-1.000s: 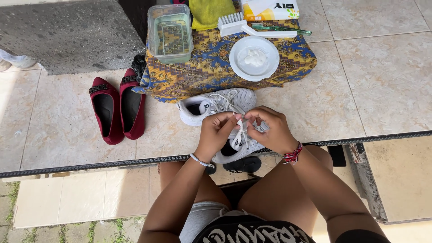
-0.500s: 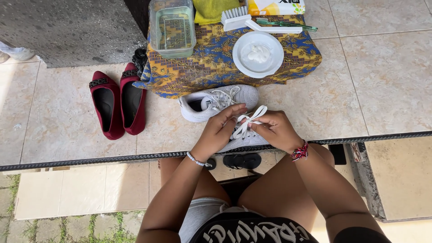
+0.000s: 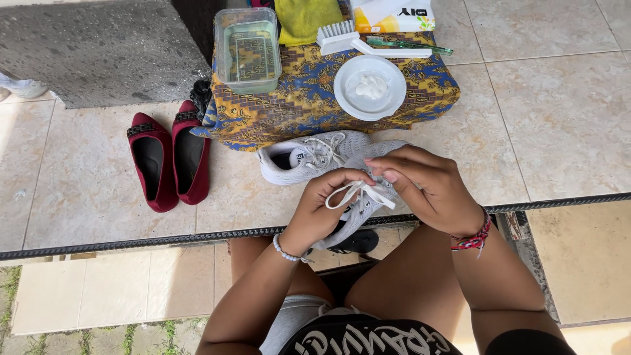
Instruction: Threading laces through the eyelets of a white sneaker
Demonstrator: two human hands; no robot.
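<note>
The white lace [image 3: 360,192] of the grey sneaker [image 3: 358,210], held mid-frame, is pinched by the left hand [image 3: 323,212] and the right hand [image 3: 427,187]; it could be knotted if pulled unevenly.

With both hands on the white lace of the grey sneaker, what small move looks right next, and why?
Probably draw the lace free of its eyelet. The left hand steadies the grey sneaker and pinches a loop, the right hand grips the lace end, and the lace stands slack above the shoe.
</note>
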